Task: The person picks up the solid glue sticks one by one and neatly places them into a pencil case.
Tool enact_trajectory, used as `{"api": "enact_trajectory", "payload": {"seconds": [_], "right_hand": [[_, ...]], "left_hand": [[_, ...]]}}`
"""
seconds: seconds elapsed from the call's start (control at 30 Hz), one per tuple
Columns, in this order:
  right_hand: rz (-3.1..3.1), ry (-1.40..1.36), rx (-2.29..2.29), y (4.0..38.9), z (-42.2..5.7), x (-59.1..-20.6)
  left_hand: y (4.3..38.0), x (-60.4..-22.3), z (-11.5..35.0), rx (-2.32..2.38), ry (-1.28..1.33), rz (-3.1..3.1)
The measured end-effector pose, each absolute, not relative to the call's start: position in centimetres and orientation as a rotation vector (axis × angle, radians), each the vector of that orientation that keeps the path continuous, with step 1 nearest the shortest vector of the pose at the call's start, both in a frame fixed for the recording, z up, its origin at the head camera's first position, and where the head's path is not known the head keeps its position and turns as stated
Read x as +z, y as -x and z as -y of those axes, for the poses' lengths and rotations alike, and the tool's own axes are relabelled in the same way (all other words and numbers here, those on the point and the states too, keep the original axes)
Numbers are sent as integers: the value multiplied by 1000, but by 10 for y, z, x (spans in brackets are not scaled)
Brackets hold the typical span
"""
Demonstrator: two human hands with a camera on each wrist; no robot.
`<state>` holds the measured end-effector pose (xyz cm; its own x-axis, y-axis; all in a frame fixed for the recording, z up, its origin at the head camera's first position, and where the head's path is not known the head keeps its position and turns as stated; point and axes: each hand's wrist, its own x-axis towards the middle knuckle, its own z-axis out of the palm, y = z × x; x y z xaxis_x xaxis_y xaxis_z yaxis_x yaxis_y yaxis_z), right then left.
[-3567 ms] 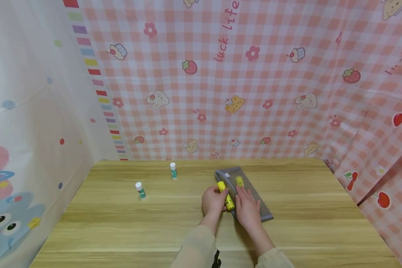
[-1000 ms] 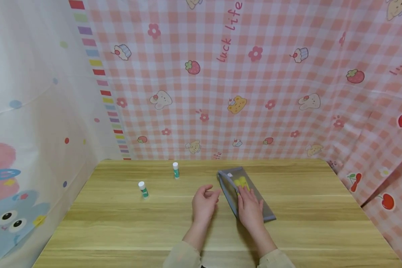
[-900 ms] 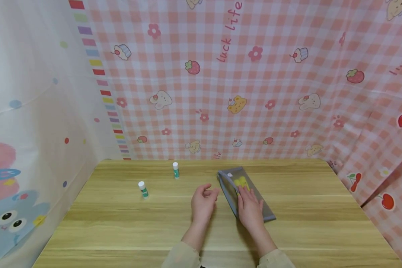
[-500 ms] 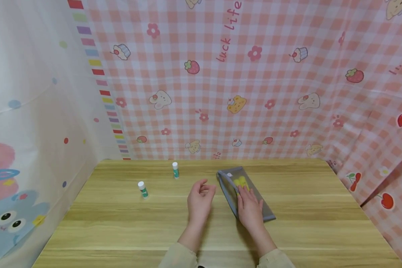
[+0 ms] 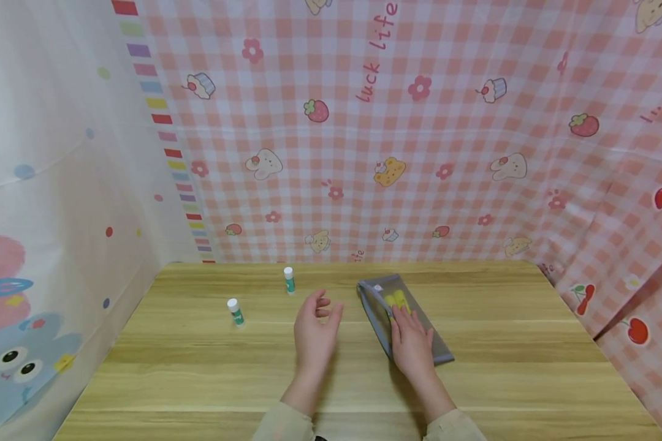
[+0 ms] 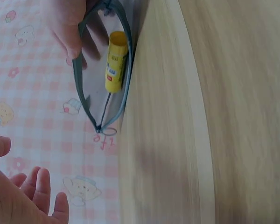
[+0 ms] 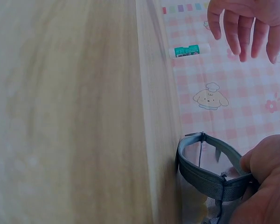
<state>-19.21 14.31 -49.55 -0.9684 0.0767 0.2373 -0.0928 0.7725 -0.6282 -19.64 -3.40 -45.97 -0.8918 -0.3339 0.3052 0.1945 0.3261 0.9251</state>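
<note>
In the head view we make out only the upper ends of two yellow tubes (image 5: 399,298) inside the gray pouch (image 5: 415,300), right of centre and low in the frame. The right grip (image 5: 412,346) covers the rest, fingers straight across the pouch, though whether its thumb pinches we cannot tell; the left grip (image 5: 313,335) hangs loose, holding nothing, left of the pouch.

This is a small, screened-off table corner with a playful, homely look; whether it belongs to a home or some other building cannot be told. A wood-grain tabletop (image 5: 187,380) is edged by hanging fabric: pink checked cloth (image 5: 342,147) behind and at right (printed with strawberries (image 5: 316,110), cupcakes (image 5: 494,90) and "luck life"), white cloth (image 5: 55,202) with dots and cartoon figures (image 5: 22,361) at left.
</note>
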Motion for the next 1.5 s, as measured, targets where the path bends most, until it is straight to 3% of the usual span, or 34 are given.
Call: {"api": "enact_trajectory", "payload": {"seconds": [0.7, 1.5], "right_hand": [[2719, -10, 989, 192, -143, -495], [2719, -19, 972, 192, -143, -496]], "left_hand": [[199, -461, 72, -1072, -99, 2281], [198, -463, 130, -926, -194, 2244]]}}
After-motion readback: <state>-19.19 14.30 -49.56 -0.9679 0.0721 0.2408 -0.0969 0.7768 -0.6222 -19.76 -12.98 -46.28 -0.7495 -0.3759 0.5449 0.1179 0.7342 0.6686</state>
